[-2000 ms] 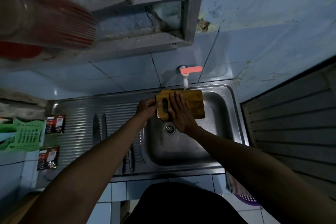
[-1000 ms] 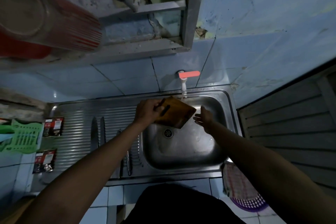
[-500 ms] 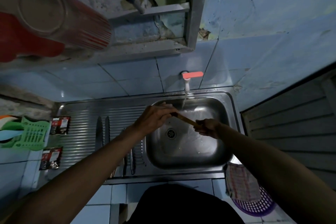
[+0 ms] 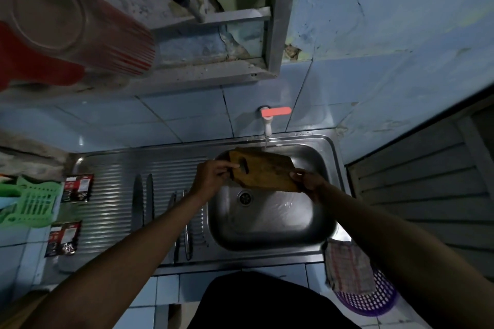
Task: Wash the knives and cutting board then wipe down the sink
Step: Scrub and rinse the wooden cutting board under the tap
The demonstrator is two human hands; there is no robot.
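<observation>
A wooden cutting board (image 4: 267,171) is held flat-ish over the steel sink basin (image 4: 270,224), just under the running tap (image 4: 268,122). My left hand (image 4: 212,177) grips its left end by the handle slot. My right hand (image 4: 307,181) pinches its right corner. Several knives (image 4: 137,200) lie on the ribbed drainboard (image 4: 107,195) left of the basin, some partly hidden by my left forearm.
A green plastic rack (image 4: 29,203) and two dark sachets (image 4: 77,187) sit at the far left. A checked cloth (image 4: 347,266) hangs by the sink's right front corner over a purple basket (image 4: 371,299). A red-striped glass (image 4: 80,27) stands on the shelf above.
The board was rubbed flat under the tap, then tilted on edge and turned over. My right hand left its face and now holds its right corner.
</observation>
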